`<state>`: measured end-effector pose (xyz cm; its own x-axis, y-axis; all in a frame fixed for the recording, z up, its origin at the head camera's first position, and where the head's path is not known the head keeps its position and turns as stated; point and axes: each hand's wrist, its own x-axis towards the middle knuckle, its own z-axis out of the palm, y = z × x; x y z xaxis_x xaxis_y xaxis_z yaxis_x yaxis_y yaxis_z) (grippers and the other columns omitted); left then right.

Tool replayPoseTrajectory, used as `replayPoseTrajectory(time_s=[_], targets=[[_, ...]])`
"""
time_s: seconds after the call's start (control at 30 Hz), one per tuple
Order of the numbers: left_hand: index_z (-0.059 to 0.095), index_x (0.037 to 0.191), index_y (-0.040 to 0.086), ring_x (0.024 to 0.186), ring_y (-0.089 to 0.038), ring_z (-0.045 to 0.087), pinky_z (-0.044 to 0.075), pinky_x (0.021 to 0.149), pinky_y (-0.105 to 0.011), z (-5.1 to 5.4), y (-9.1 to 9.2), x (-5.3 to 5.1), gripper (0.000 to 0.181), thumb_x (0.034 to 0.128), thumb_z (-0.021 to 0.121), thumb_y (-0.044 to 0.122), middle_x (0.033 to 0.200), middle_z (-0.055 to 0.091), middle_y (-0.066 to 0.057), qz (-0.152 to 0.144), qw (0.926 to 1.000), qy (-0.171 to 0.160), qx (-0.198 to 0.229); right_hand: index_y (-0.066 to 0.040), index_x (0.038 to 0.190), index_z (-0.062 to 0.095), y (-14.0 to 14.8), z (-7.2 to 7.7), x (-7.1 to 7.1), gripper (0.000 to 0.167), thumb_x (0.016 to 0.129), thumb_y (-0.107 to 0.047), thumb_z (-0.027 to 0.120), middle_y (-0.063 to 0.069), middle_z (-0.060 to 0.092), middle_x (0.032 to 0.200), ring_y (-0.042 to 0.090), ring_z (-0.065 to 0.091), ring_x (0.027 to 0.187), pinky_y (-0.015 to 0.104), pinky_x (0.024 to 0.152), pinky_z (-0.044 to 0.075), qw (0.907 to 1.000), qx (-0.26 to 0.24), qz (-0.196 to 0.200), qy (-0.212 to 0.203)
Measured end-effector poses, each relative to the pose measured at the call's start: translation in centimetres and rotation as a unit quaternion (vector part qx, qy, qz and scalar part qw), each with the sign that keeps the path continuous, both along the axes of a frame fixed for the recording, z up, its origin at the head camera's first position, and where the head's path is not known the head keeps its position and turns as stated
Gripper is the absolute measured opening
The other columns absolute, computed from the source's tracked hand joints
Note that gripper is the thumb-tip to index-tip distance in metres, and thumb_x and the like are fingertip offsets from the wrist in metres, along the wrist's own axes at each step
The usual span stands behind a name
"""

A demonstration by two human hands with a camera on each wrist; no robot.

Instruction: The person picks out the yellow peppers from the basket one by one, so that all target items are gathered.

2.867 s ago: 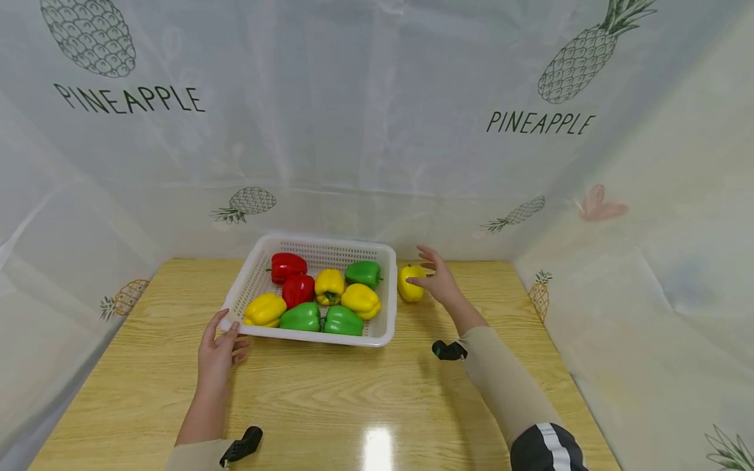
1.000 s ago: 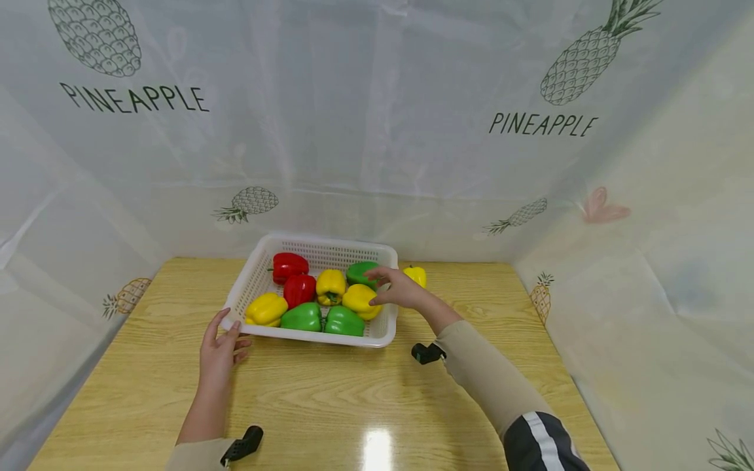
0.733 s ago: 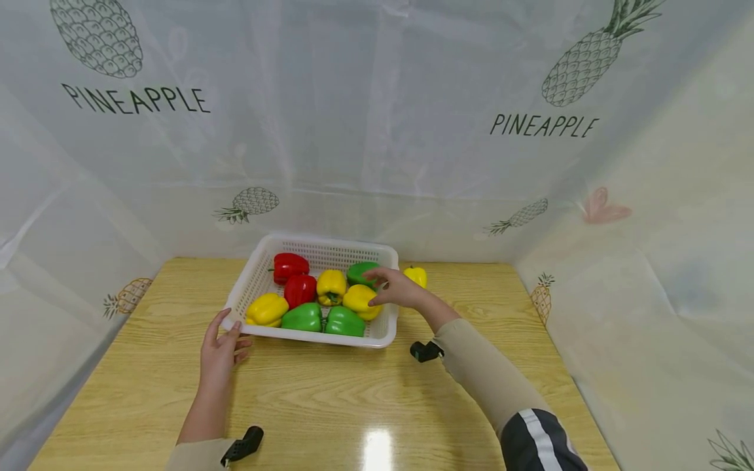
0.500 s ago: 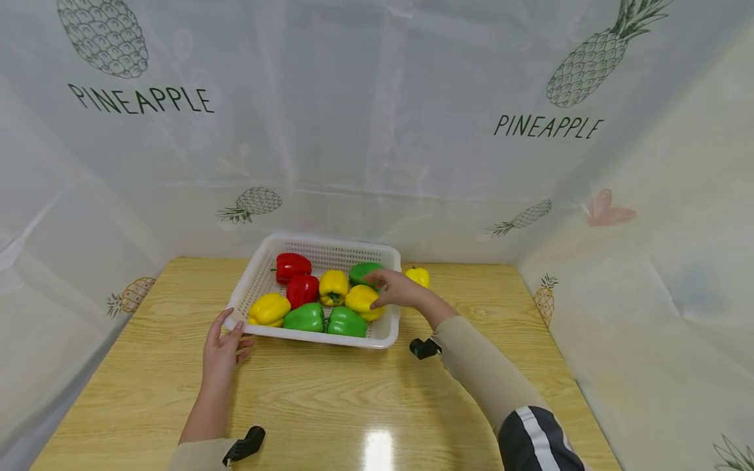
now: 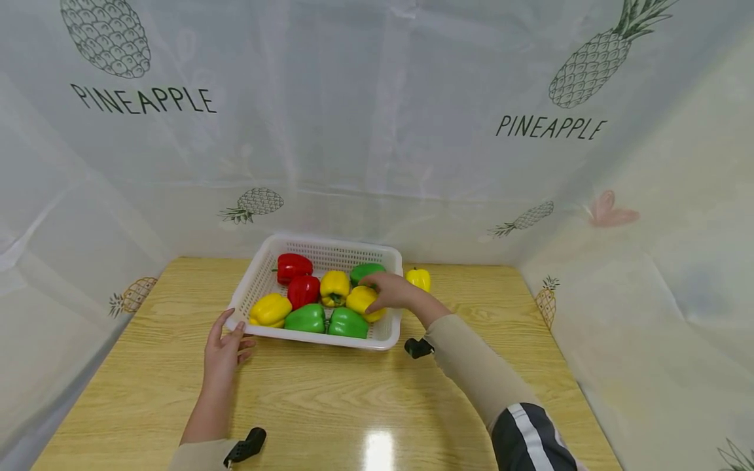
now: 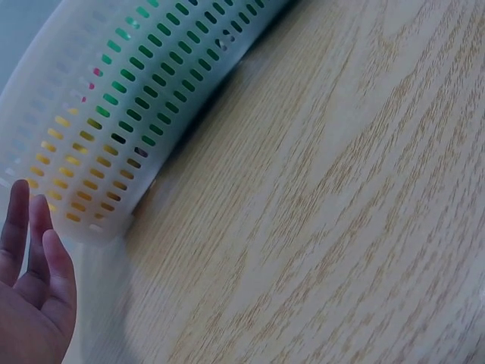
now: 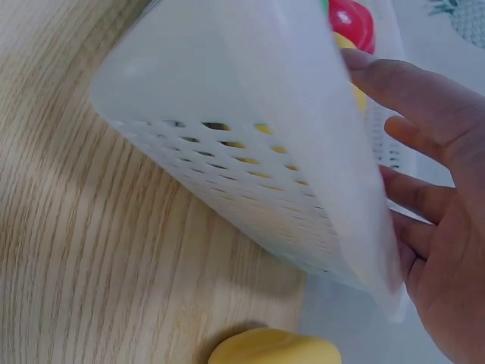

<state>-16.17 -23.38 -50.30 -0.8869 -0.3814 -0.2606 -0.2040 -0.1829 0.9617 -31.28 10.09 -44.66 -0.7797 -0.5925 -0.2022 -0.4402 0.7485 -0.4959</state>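
Observation:
A white plastic basket [image 5: 385,341] holds red, yellow and green bell peppers. My left hand [image 5: 221,350] holds its near left corner, thumb and index finger on either side of the rim; in the left wrist view the other fingers [image 6: 59,265] stretch beside the perforated wall. Inside the basket's right end, my right hand [image 5: 393,292] grips a yellow bell pepper [image 5: 360,299], thumb on the near side and fingers on the far side. Just behind those fingers lies a green bell pepper [image 5: 366,269]. The right fingertips are partly hidden by the rim in the right wrist view.
One more yellow bell pepper [image 5: 419,279] stands on the wooden table [image 5: 330,405], just right of the basket. A pineapple-print curtain [image 5: 341,131] hangs behind the table and at both sides.
My right hand has gone from the yellow bell pepper on the table leftward into the basket, then lowered round the yellow one there. The left hand stays at the corner.

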Motion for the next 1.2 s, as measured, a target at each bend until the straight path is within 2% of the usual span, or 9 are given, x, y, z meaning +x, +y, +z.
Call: replayPoseTrajectory(time_s=[0.1,0.2,0.4,0.57,0.67,0.9,1.13,1.2], targets=[[0.04,0.144,0.027,0.067,-0.012,0.066,0.054,0.062,-0.024,0.8,0.2,0.3,0.046,0.1012,0.055,0.022,0.076,0.068,0.009,-0.002,1.0,0.0,0.005,-0.013,0.137,0.055,-0.2,-0.2,0.0,0.07,0.076,-0.03,0.086,0.004,0.054,0.137,0.023,0.048,0.126,0.039,0.105,0.038,0.9997,0.017,0.011,0.013],[0.039,0.145,0.026,0.068,-0.012,0.066,0.054,0.062,-0.024,1.0,0.3,0.4,0.047,0.1011,0.055,0.022,0.076,0.067,0.01,-0.004,1.0,0.001,0.008,-0.015,0.137,0.055,-0.4,-0.2,0.0,0.07,0.076,-0.032,0.086,0.005,0.052,0.14,0.025,0.046,0.129,0.042,0.106,0.036,0.9989,0.036,0.016,0.024],[0.039,0.146,0.027,0.069,-0.011,0.066,0.054,0.063,-0.024,-0.2,0.0,-0.1,0.048,0.1009,0.055,0.025,0.077,0.067,0.011,0.0,1.0,-0.001,0.009,-0.022,0.137,0.054,-0.6,-0.5,0.0,0.071,0.076,-0.037,0.085,0.003,0.049,0.142,0.024,0.047,0.127,0.043,0.104,0.038,0.9952,0.084,0.022,0.045],[0.039,0.145,0.03,0.069,-0.011,0.066,0.054,0.064,-0.024,-0.9,-0.2,-0.4,0.047,0.1009,0.055,0.026,0.076,0.067,0.012,0.003,1.0,-0.004,0.004,-0.024,0.138,0.054,-0.8,-0.5,-0.2,0.071,0.075,-0.036,0.085,0.004,0.046,0.145,0.025,0.046,0.129,0.044,0.105,0.037,0.9945,0.095,0.025,0.038],[0.039,0.145,0.029,0.068,-0.011,0.066,0.054,0.064,-0.024,-0.6,-0.1,-0.3,0.046,0.1011,0.055,0.025,0.077,0.067,0.012,0.003,1.0,-0.005,0.004,-0.025,0.138,0.054,-0.8,-0.5,-0.4,0.072,0.074,-0.035,0.086,0.004,0.045,0.147,0.027,0.045,0.131,0.045,0.106,0.036,0.9941,0.099,0.03,0.032],[0.037,0.147,0.023,0.069,-0.012,0.066,0.054,0.063,-0.024,1.0,0.4,0.5,0.049,0.1015,0.054,0.022,0.076,0.067,0.011,-0.005,0.9999,0.006,0.01,-0.025,0.139,0.053,-1.1,-0.3,-0.8,0.074,0.074,-0.029,0.087,-0.002,0.047,0.146,0.023,0.043,0.132,0.043,0.108,0.034,0.9935,0.104,0.042,0.014],[0.038,0.147,0.025,0.069,-0.012,0.066,0.054,0.063,-0.024,0.5,0.3,0.2,0.048,0.1014,0.054,0.022,0.076,0.067,0.011,0.0,0.9999,0.003,0.012,-0.026,0.14,0.052,-1.2,-0.1,-1.1,0.074,0.074,-0.025,0.087,-0.003,0.045,0.147,0.023,0.041,0.133,0.042,0.109,0.032,0.9936,0.103,0.044,-0.01],[0.038,0.147,0.025,0.069,-0.012,0.066,0.054,0.063,-0.024,0.9,0.4,0.4,0.048,0.1013,0.055,0.022,0.076,0.067,0.011,-0.001,0.9999,0.003,0.012,-0.027,0.139,0.053,-1.2,0.0,-1.1,0.073,0.075,-0.024,0.087,-0.003,0.045,0.147,0.023,0.042,0.132,0.042,0.109,0.032,0.9939,0.101,0.042,-0.014]])
